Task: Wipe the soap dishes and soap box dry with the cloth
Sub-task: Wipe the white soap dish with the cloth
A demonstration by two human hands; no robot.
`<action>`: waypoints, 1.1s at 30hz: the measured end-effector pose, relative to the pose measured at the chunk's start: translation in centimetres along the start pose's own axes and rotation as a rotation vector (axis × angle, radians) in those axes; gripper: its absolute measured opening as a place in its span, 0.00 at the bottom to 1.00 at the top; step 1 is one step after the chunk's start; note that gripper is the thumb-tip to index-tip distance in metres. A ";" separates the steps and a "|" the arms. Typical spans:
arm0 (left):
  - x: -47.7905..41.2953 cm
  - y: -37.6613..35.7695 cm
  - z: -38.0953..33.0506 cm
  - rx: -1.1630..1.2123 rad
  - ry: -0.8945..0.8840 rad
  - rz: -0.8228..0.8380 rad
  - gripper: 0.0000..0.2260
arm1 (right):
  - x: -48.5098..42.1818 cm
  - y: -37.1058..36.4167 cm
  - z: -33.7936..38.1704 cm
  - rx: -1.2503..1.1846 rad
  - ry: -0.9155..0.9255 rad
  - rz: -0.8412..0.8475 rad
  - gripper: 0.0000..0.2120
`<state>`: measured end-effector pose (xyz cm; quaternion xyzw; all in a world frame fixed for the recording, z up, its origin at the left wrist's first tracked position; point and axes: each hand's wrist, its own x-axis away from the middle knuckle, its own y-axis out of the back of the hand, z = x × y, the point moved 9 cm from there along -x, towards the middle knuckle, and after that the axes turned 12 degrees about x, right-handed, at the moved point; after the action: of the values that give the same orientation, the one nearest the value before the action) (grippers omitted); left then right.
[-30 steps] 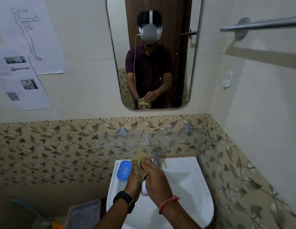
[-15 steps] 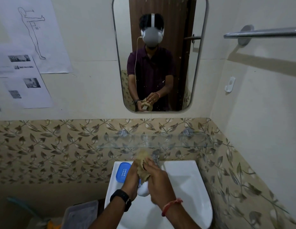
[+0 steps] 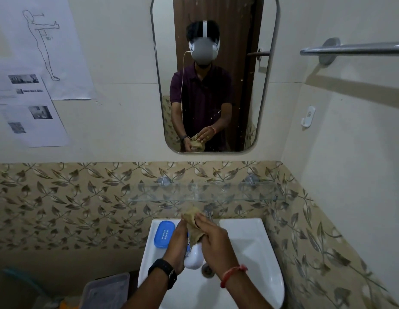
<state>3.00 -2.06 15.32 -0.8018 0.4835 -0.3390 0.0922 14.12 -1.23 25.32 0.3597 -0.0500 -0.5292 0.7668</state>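
Over the white sink (image 3: 249, 246) my left hand (image 3: 177, 246) grips a white soap box (image 3: 194, 257) with a blue edge, held upright. My right hand (image 3: 213, 239) presses a crumpled tan cloth (image 3: 192, 221) against the top of that box, fingers curled round the cloth. The box's upper part is hidden by the cloth and my hands. A blue soap dish (image 3: 164, 234) with small holes lies on the sink's back left rim, just left of my left hand.
A metal tap (image 3: 208, 211) stands behind my hands. A glass shelf (image 3: 205, 192) runs above the sink. The mirror (image 3: 214, 74) shows me holding the cloth. A towel rail (image 3: 354, 49) is on the right wall. A grey plastic tub (image 3: 105, 291) sits lower left.
My head has tilted down a little, so the sink sits higher in view. Both hands stay together on the box, and the cloth has shifted slightly over its top.
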 end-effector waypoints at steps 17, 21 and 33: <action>1.5 -1.9 -2.7 0.557 -0.070 0.105 0.20 | 1.3 2.1 -5.3 -0.484 -0.319 -0.246 0.17; 1.7 -2.9 -3.4 0.628 -0.106 0.165 0.20 | 2.5 1.0 -5.8 -0.581 -0.424 -0.311 0.22; 2.6 -4.4 -3.2 0.651 -0.128 0.257 0.21 | 2.6 0.9 -7.3 -0.773 -0.563 -0.508 0.18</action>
<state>4.88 -1.40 21.04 -0.6828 0.4402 -0.4101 0.4145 19.26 0.31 19.68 -0.1036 0.0331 -0.7537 0.6481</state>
